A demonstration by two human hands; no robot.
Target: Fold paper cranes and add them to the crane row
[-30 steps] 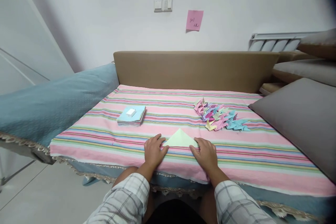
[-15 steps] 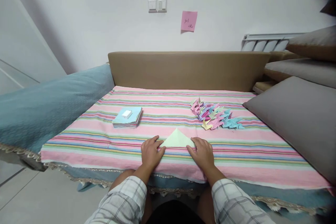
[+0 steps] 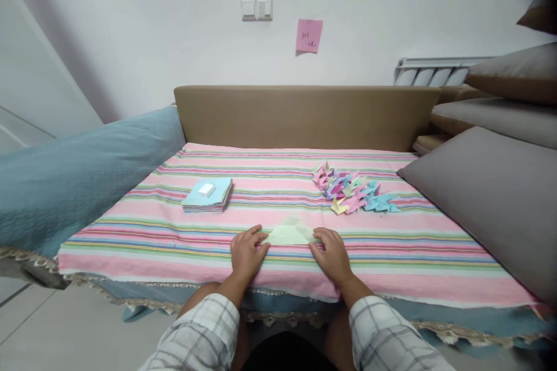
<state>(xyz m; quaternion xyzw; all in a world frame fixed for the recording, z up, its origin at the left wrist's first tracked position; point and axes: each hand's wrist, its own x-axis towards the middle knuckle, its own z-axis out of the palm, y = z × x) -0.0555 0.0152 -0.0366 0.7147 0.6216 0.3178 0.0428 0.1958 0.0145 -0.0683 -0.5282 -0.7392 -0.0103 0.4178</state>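
Observation:
A pale green sheet of paper (image 3: 289,233), folded into a triangle, is held near the front of the striped cloth. Its long edge faces me, and its upper tip looks blurred. At its left corner, my left hand (image 3: 247,252) pinches the paper between thumb and fingers. My right hand (image 3: 329,255) grips the right corner the same way. Beyond my right hand lies a cluster of folded paper cranes (image 3: 354,190) in pink, purple, yellow, green and blue. A stack of square paper (image 3: 204,200) with a light blue top sheet sits beyond my left hand.
A small white block (image 3: 206,190) rests on the paper stack. The striped cloth (image 3: 270,168) covers the seat. Grey cushions (image 3: 487,185) lean at the right, a blue-covered armrest (image 3: 96,156) stands at the left, and a brown backrest (image 3: 304,116) runs along the back.
The triangle's upper tip has gone from sharp to blurred, its layers seeming to shift. Both hands still hold the corners. The whole view has slid slightly left.

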